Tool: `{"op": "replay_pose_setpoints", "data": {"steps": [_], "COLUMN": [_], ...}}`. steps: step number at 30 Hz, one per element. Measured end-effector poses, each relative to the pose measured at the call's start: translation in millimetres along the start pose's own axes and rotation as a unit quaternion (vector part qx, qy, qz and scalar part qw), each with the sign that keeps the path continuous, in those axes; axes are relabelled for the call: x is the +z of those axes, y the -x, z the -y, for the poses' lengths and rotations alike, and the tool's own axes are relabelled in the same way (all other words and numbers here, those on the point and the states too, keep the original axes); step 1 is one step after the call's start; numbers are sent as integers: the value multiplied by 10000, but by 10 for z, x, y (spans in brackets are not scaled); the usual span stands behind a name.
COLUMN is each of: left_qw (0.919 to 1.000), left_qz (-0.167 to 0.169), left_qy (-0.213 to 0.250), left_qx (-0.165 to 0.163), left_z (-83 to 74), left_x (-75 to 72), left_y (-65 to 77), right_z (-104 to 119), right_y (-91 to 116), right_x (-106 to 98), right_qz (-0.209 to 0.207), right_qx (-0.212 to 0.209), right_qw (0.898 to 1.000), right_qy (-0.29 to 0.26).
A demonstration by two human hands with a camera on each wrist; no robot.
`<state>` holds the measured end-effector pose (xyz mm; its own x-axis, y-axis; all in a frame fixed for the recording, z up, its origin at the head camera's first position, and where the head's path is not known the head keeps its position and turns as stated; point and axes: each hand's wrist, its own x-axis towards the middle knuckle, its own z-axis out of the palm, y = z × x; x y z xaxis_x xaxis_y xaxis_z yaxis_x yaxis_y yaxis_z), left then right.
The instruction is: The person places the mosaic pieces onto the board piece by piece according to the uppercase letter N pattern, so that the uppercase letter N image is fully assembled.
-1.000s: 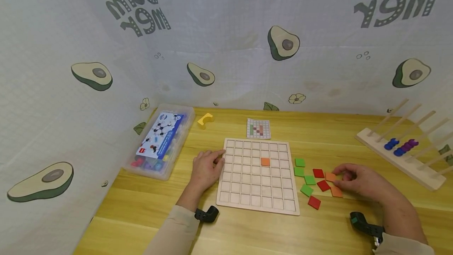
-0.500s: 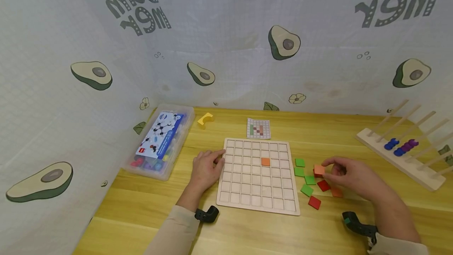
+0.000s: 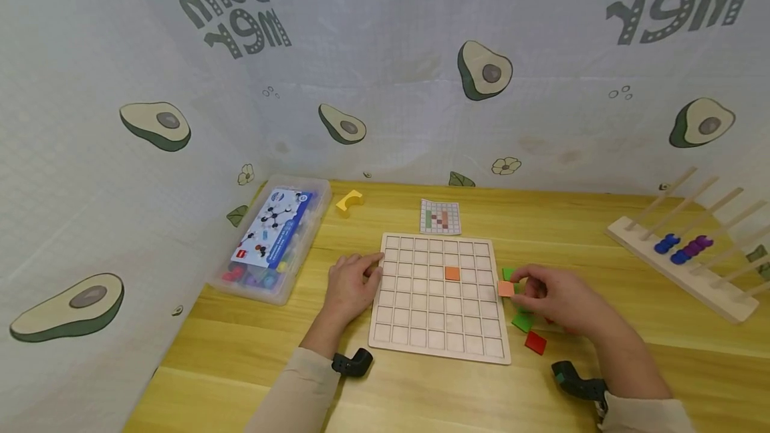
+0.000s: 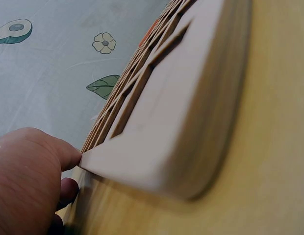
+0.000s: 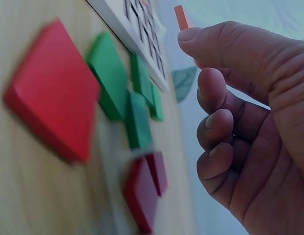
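Note:
Between thumb and forefinger my right hand (image 3: 556,299) pinches an orange square tile (image 3: 506,289), raised at the right edge of the wooden grid board (image 3: 427,347). In the right wrist view this orange tile (image 5: 181,18) shows edge-on above the thumb. Another orange tile (image 3: 452,274) lies in a cell of the board. My left hand (image 3: 351,286) touches the board's left edge with its fingertips, holding nothing. Below the right hand lie several green tiles (image 5: 109,76) and red tiles (image 5: 56,93), partly hidden by it in the head view.
A small printed pattern card (image 3: 440,217) lies behind the board. At the left is a clear plastic case (image 3: 271,229) of coloured parts, with a yellow arched piece (image 3: 349,203) beside it. A wooden peg rack (image 3: 680,269) with blue and purple beads stands at the right.
My right hand has lifted an orange tile from the loose pile and carried it left to the board's right edge. The left hand has stayed in place.

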<state>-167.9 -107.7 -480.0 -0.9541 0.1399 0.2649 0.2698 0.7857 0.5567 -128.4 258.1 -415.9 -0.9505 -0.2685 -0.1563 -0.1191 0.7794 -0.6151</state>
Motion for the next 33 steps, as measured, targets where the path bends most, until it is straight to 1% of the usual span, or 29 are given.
{"op": "replay_pose_setpoints", "data": {"steps": [6,12,19,24,33], "left_qw": [10000,10000,10000,10000,9999], "left_qz": [12,25,52,58,104], "left_qy": [-4,-9,0,18,9], "left_qx": [-13,-49,-40,-59,-91], "left_z": [-9,-8,-7,-11,-11], "left_x": [-12,-14,-6,-13,-17], "left_y": [-4,-6,-6,-6,-10], "right_z": [89,181,320,399,499], "right_y": [-71,-155,-225,-295,-403], "right_x": [141,249,329,376,477], "right_qz": [12,152,246,170,90], "right_qx": [-307,-414,-215,-264,19], "right_qw": [9995,9990,9994,9995,9997], "right_qy": [34,-58,-82,19,230]}}
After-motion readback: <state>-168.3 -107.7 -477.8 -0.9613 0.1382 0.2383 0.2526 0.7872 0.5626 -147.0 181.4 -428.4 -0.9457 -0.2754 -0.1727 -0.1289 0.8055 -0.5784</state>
